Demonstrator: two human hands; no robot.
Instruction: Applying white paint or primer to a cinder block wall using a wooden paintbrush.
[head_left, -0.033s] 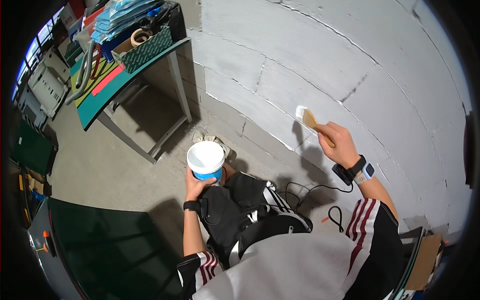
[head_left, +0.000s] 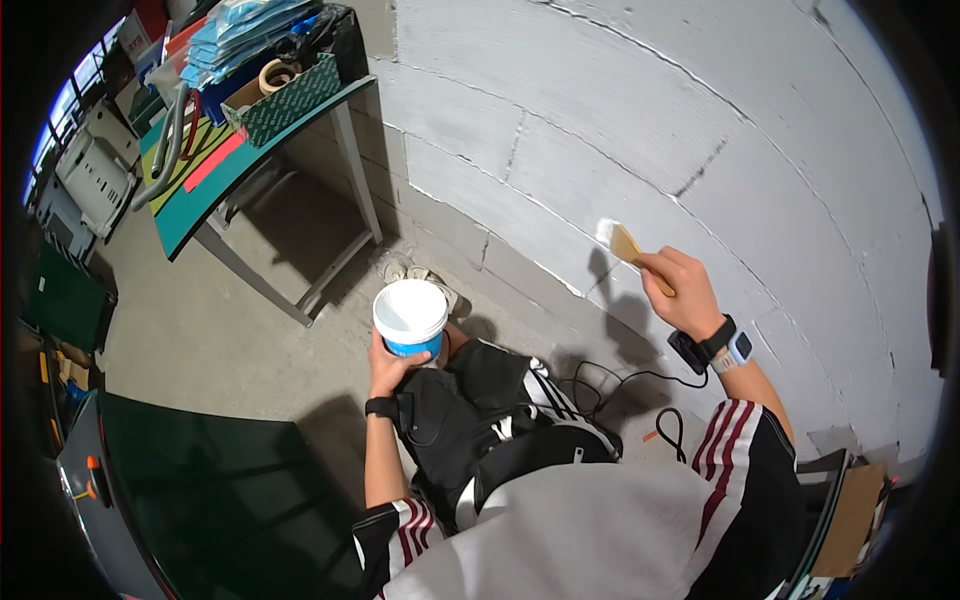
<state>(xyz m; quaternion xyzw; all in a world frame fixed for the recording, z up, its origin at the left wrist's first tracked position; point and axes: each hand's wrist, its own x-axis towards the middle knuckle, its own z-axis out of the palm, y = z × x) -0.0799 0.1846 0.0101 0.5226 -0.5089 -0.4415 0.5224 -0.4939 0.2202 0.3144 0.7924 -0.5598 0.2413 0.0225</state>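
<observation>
One flat brush with a tan wooden handle and white bristles [head_left: 624, 243], up at a wall of pale grey blocks [head_left: 600, 130].
In the head view, the right hand [head_left: 684, 288] has its fingers curled closed around the brush handle, bristles pointing up and left (whether they touch the wall, I cannot tell). The left hand [head_left: 390, 368] grips a round white plastic bucket with a blue lower band [head_left: 411, 340], thumb across its near side, other fingers mostly hidden; it is upright, well apart from the brush. A thin black cable [head_left: 640, 374] runs from the right wrist. At upper left, a teal-topped table [head_left: 190, 218] bears a green patterned cardboard box [head_left: 290, 112].
</observation>
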